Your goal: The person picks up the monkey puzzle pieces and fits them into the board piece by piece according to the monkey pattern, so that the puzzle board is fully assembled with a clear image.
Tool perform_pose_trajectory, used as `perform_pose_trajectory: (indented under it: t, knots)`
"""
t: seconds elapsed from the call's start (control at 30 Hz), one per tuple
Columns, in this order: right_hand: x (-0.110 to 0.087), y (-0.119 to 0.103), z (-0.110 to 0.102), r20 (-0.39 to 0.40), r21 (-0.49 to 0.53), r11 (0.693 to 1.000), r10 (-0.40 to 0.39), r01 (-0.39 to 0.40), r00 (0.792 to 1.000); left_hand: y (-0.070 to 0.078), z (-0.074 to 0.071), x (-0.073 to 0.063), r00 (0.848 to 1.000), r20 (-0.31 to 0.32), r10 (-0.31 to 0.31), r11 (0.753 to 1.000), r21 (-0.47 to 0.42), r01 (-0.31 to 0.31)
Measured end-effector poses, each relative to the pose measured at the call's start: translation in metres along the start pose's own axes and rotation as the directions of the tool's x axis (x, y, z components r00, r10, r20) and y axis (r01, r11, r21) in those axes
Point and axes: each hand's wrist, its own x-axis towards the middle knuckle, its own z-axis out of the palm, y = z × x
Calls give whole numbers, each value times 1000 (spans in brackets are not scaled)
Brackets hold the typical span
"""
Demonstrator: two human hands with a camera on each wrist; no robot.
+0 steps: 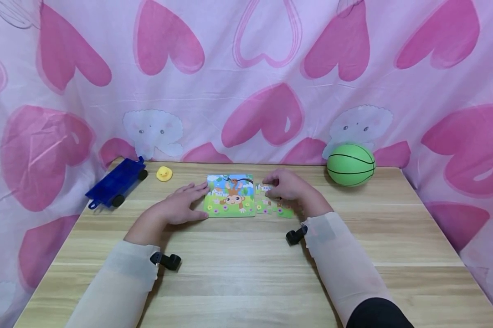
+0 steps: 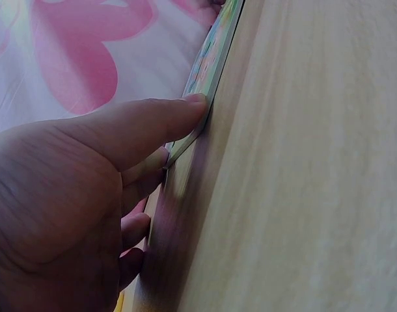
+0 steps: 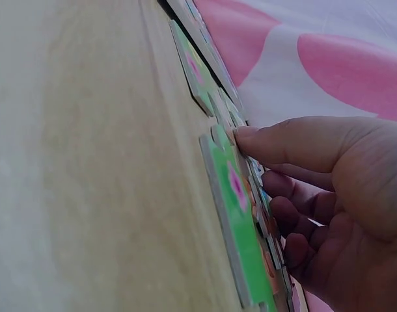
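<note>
A square monkey puzzle (image 1: 230,196) lies flat on the table, its picture showing a monkey hanging from a branch over flowered grass. My left hand (image 1: 182,203) rests at its left side, fingers spread on the left edge and thumb at the near corner. The left wrist view shows that thumb (image 2: 185,117) touching the board's edge. Just right of the puzzle, my right hand (image 1: 289,184) bends over loose puzzle pieces (image 1: 264,208), thumb and forefinger pinching one. In the right wrist view a green piece with a pink flower (image 3: 236,188) lies beside the thumb; the fingers partly cover other pieces.
At the back left stand a blue toy cart (image 1: 117,183) with black wheels and a small yellow rubber duck (image 1: 164,173). A green ball (image 1: 351,165) with black lines sits at the back right. Behind the wooden table (image 1: 238,273) hangs a pink heart-patterned cloth (image 1: 213,91).
</note>
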Motion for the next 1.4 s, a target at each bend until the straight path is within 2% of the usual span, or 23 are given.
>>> perform_pose_trajectory:
  t: [0.2, 0.4, 0.53, 0.67, 0.9, 1.17, 1.4]
  knots:
    - [0, -3, 3, -39, 86, 996, 39, -35, 998, -1, 1, 1, 1000, 7, -14, 1000, 6, 14]
    - [1, -6, 2, -62, 117, 993, 18, -10, 998, 0, 1, 1, 1000, 0, -11, 1000, 3, 11]
    - [-1, -12, -2, -86, 165, 986, -24, 38, 996, 0, 1, 1, 1000, -3, -4, 1000, 2, 4]
    - [-5, -27, -4, -86, 225, 970, -77, 95, 993, -1, 1, 0, 1000, -3, -8, 1000, -3, 8]
    - [-5, -65, 9, -51, 209, 968, -130, 138, 990, -1, 0, 0, 1000, -2, -20, 1000, -13, 20]
    - [13, -97, 32, -19, 268, 944, -192, 190, 981, 0, -1, -1, 1000, 0, -15, 1000, -18, 15]
    - [28, -109, 48, -13, 285, 938, -202, 197, 979, -1, -2, 0, 1000, 4, -24, 999, -23, 24]
